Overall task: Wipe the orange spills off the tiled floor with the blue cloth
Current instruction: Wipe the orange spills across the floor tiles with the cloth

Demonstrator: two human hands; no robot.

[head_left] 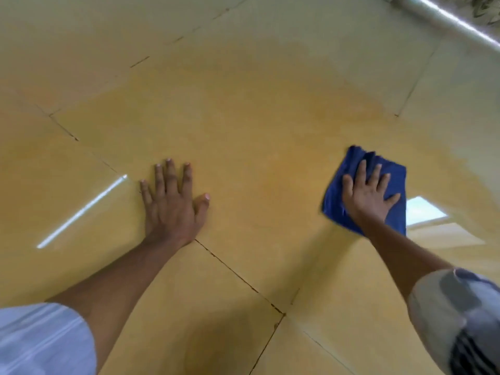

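Observation:
A wide orange film (257, 125) tints the glossy tiled floor (81, 36) across the middle of the view. The blue cloth (351, 163) lies crumpled on the floor at the right. My right hand (369, 196) presses flat on top of it with the fingers spread, covering its middle. My left hand (173, 201) rests palm down on the bare tile to the left, fingers apart, holding nothing. About a tile's width separates the two hands.
Dark grout lines (238, 274) cross the floor diagonally. A pale metal bar or threshold (443, 20) runs along the top right corner. Light reflections show on the tiles at the left (81, 212) and beside the cloth (424, 212).

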